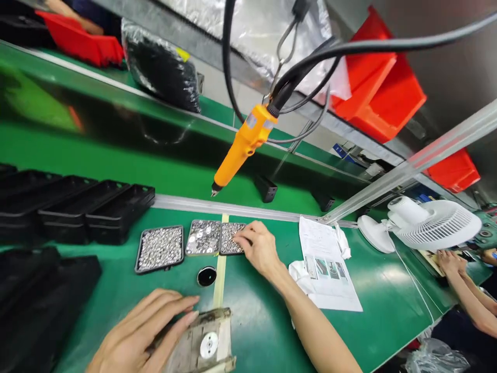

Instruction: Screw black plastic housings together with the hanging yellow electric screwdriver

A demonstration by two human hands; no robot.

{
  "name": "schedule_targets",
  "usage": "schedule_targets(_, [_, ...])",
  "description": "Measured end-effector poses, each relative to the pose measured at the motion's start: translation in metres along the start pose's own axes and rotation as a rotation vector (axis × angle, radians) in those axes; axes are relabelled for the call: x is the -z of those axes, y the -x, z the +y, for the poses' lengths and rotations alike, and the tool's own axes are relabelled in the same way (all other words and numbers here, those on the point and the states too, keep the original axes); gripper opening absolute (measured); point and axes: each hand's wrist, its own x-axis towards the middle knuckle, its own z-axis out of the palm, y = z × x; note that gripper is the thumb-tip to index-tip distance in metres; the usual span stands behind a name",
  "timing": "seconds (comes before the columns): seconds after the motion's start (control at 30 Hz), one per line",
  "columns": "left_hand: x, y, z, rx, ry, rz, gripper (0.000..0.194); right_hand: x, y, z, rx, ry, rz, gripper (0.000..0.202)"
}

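My right hand reaches into a small black tray of tiny metal parts, thumb and fingers pinched at the parts; whatever is between the fingertips is too small to make out. My left hand is over the left side of a worn, greyish fixture block, its thumb and index fingertips close together. I cannot make out what they hold. On the block sits a round white disc with small holes. Left of the right hand are a tray of flat silver discs and a larger tray of small metal pieces.
An orange electric screwdriver hangs above the bench. A round black piece lies before the trays. Black bins stand left; printed sheets and a white fan are right. Another person's hands work at far right.
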Motion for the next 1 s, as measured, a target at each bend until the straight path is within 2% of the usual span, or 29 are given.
schedule_targets(0.07, [0.005,-0.005,0.008,0.059,0.042,0.039,0.023,0.009,0.012,-0.009,0.001,-0.067,0.023,0.017])
schedule_targets(0.17, [0.007,-0.009,0.018,0.130,0.103,0.103,0.018,0.027,0.046,-0.038,0.073,-0.188,0.002,0.022])
schedule_targets(0.27, [0.006,-0.009,0.021,0.166,0.137,0.101,0.017,0.037,0.087,-0.068,0.286,-0.329,-0.058,0.024])
schedule_targets(0.37, [0.006,-0.008,0.020,0.145,0.138,0.085,0.019,0.036,0.113,-0.082,0.488,-0.240,-0.059,0.020])
schedule_targets(0.47, [0.008,-0.008,0.020,0.124,0.127,0.075,0.021,0.039,0.121,-0.083,0.559,-0.069,-0.121,0.020])
schedule_targets(0.57, [0.009,-0.010,0.022,0.110,0.120,0.079,0.021,0.045,0.122,-0.081,0.596,0.001,-0.172,0.026])
schedule_targets(1.0, [0.010,-0.016,0.029,0.077,0.109,0.077,0.016,0.038,0.125,-0.080,0.657,-0.022,-0.049,0.026])
